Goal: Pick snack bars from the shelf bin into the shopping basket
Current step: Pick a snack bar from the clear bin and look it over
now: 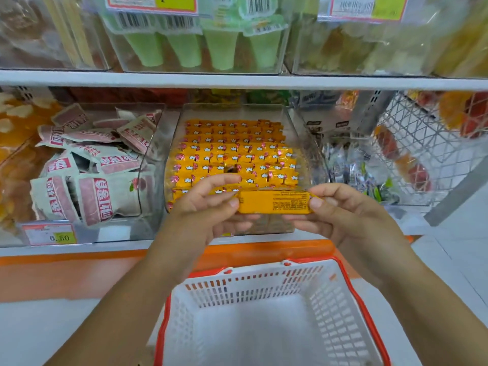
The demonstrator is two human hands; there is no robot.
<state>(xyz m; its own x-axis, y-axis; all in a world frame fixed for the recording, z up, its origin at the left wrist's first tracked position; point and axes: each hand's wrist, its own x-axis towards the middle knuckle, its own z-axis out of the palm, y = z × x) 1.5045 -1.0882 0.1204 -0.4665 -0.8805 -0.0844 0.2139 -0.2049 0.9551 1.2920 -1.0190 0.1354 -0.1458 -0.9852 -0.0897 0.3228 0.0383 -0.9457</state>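
The left hand (208, 204) pinches one end of a yellow snack bar (274, 202), the right hand (351, 210) the other end, in front of the bin (295, 128), above the empty basket (353, 294). The bar seems light, its wrapper smooth; holding the ends suits it.

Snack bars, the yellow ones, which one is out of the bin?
The snack bar pinched at its ends between the left hand and right hand, text side facing up; the other bars lie in rows in the clear bin.
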